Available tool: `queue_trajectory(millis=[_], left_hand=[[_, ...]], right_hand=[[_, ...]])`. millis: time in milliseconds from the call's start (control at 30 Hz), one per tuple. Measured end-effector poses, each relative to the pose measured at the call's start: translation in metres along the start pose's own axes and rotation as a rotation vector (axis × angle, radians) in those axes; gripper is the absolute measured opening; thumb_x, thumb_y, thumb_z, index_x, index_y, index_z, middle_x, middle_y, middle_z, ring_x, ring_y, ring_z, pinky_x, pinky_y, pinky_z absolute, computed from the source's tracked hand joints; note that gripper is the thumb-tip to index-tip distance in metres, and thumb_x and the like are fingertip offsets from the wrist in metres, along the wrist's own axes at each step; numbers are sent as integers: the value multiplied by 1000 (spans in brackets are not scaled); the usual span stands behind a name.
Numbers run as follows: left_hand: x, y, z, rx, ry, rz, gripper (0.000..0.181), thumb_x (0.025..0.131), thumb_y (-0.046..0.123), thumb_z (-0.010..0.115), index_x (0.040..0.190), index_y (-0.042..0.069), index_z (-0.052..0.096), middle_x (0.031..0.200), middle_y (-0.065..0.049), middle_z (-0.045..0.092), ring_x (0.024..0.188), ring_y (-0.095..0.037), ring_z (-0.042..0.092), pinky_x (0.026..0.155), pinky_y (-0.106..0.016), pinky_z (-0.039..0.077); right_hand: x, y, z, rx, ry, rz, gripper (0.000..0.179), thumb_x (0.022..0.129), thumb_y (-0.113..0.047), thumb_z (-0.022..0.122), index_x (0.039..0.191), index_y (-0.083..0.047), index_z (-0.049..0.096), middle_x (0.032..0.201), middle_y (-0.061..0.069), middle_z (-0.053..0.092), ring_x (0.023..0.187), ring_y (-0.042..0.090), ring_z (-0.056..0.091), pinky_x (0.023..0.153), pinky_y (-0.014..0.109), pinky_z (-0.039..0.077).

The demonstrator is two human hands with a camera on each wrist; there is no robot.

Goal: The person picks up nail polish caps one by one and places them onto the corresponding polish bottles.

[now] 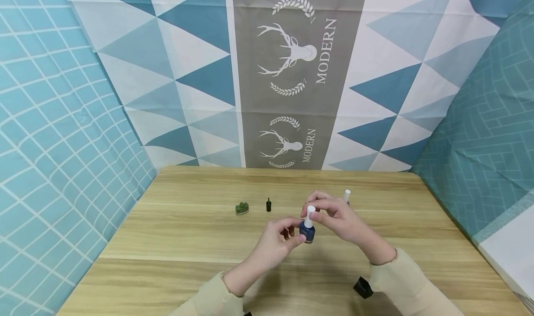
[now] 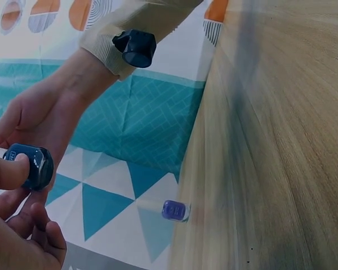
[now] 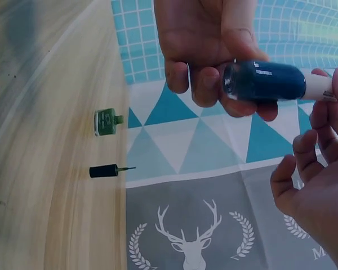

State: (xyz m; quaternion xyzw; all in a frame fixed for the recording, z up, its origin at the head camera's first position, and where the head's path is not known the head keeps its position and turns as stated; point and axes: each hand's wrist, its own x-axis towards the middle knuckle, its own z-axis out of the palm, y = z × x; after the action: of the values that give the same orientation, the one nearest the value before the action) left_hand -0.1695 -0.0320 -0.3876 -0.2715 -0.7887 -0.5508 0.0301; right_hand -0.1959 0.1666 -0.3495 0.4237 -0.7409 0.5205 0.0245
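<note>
My left hand (image 1: 274, 239) grips the dark blue glass body of a nail polish bottle (image 1: 307, 232) between thumb and fingers, above the wooden table. With thumb and fingertips, my right hand (image 1: 339, 218) pinches its white cap (image 1: 309, 216), which sits on the bottle's neck. The bottle stands nearly upright, tilted a little to the right. In the right wrist view, the dark blue polish (image 3: 276, 81) shows through the glass, and the cap is partly hidden by fingers.
A green nail polish bottle (image 1: 242, 208) stands uncapped at the back. Right of it, its black cap (image 1: 269, 206) stands with the brush pointing up. Another bottle with a white cap (image 1: 347, 194) and purple-blue body (image 2: 173, 210) stands behind my right hand. Patterned cloths line the table (image 1: 187, 242).
</note>
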Motion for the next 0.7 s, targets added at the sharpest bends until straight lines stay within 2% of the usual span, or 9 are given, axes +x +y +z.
queue_trajectory(millis=[100,267,467,700], left_hand=[[0,0,1,-5,12,-8,23,81,5,71,104,8,70,76,-1,59,67,-6,45,60,-19,41],[0,0,1,-4,39,-21,24,79,8,74,103,10,71,68,0,52,60,-4,40,54,-17,34],[1,-2,2,-14,75,-24,22,77,18,78,98,15,73,74,3,63,57,-4,34,53,-17,28],[1,-4,4,-64,119,-29,21,75,22,80,94,16,75,80,4,67,60,-9,32,52,-17,25]], right_hand=[[0,0,2,-32,21,-19,17,93,1,55,95,-9,69,96,3,56,90,15,53,76,28,47],[-1,-2,4,-81,70,15,18,91,1,57,93,-11,71,95,2,57,91,14,53,77,29,46],[-1,-3,5,-128,143,33,16,90,0,59,91,-10,71,94,1,59,91,13,54,75,29,45],[-2,-4,8,-140,189,34,16,88,-1,62,91,-12,72,91,2,59,90,13,53,74,29,45]])
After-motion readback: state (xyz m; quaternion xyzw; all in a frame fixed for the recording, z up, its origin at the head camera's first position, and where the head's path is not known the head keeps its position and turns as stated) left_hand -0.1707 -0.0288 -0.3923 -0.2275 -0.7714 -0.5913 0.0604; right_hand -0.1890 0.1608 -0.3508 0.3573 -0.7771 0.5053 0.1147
